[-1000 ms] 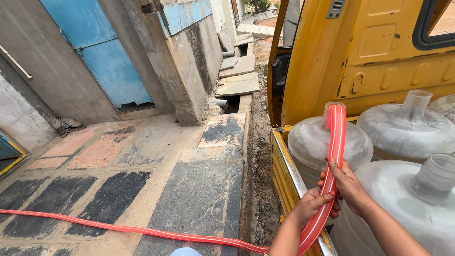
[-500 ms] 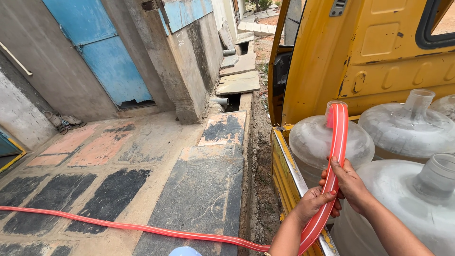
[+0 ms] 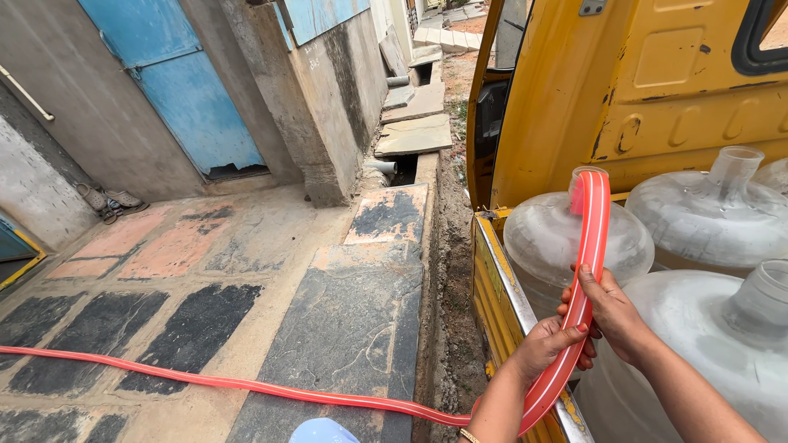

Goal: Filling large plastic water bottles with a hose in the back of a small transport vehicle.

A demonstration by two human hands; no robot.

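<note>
A flat orange-red hose (image 3: 588,246) runs across the stone paving from the left, rises over the side of a yellow truck bed (image 3: 502,287) and bends down into the neck of a clear water jug (image 3: 542,238). My left hand (image 3: 546,344) grips the hose from below, near the bed's metal rim. My right hand (image 3: 611,312) is wrapped around it just above, fingers closed. Both forearms enter from the bottom right.
Other large clear jugs (image 3: 714,213) stand in the bed, one close at the lower right (image 3: 739,344). A yellow cab wall (image 3: 657,90) rises behind. To the left lie stone slabs (image 3: 345,320), a dirt gutter (image 3: 447,262), a blue door (image 3: 180,90) and sandals (image 3: 111,201).
Both hands keep their grip on the hose at the same spot. The view has shifted slightly; nothing else has moved.
</note>
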